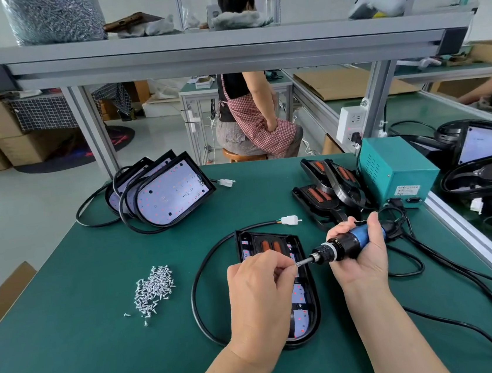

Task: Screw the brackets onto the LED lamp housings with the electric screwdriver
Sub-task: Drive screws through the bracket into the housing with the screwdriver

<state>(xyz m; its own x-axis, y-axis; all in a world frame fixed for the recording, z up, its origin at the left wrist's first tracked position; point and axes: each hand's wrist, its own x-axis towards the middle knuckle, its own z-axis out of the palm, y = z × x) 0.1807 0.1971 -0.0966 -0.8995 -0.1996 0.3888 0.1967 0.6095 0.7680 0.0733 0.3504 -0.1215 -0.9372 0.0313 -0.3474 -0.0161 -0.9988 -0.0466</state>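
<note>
Lamp housing (pixel 301 300) lies flat at mat centre, bracket (pixel 268 245) seated on its 12 o'clock end. Judged step: loading a screw (pixel 295 266) onto the bit (pixel 304 261). Seat it square before tipping upright. Left hand (pixel 259 283) pinches the screw. Right hand (pixel 365 260), 3 o'clock, grips the electric screwdriver (pixel 348 243) level. Screw pile (pixel 155 287) at 9 o'clock.

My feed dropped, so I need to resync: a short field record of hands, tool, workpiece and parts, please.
left hand: pinches at the bit tip above the lamp housing; a screw there cannot be told
right hand: grips the electric screwdriver, roughly level, bit toward the left hand
lamp housing: flat on the green mat, bracket on its far end
screws: loose pile left of the housing
stock: housing stack back left; spare brackets back right beside the teal box
</note>
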